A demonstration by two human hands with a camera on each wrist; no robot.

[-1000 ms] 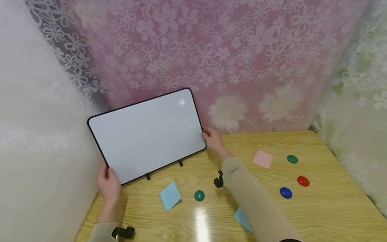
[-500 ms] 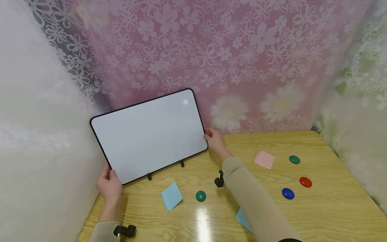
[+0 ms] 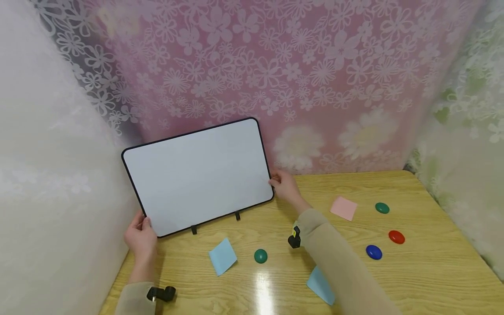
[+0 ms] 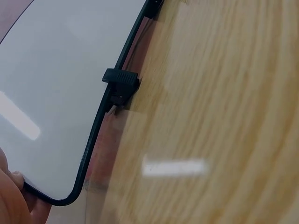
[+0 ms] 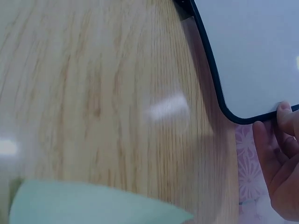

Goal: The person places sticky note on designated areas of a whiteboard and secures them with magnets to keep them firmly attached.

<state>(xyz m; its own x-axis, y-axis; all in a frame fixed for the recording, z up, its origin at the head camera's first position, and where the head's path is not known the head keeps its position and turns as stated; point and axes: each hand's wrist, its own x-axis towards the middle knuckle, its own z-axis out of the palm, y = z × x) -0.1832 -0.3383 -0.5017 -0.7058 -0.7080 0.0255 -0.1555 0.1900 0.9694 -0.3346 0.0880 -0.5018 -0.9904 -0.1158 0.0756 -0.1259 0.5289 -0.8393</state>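
A whiteboard (image 3: 201, 177) with a thin black frame stands tilted back near the flowered wall, its right side angled away from me. Two small black feet (image 3: 194, 229) show under its lower edge. My left hand (image 3: 141, 236) grips the lower left side, thumb on the front face. On the right side, close to the bottom corner, my right hand (image 3: 286, 187) pinches the frame between thumb and fingers. The left wrist view shows one foot (image 4: 122, 86) clipped over the frame; in the right wrist view the thumb rests on the board's front.
A blue sticky note (image 3: 222, 257) and a green magnet (image 3: 260, 256) lie before the board. Another blue note (image 3: 320, 286) is partly under the right sleeve. Farther right are a pink note (image 3: 344, 208) and green (image 3: 382, 208), red (image 3: 396, 237) and blue (image 3: 373, 252) magnets.
The whiteboard has shifted a little to the right and turned slightly, its right side coming nearer. My right hand moved right and toward me with it; the left hand keeps its grip.
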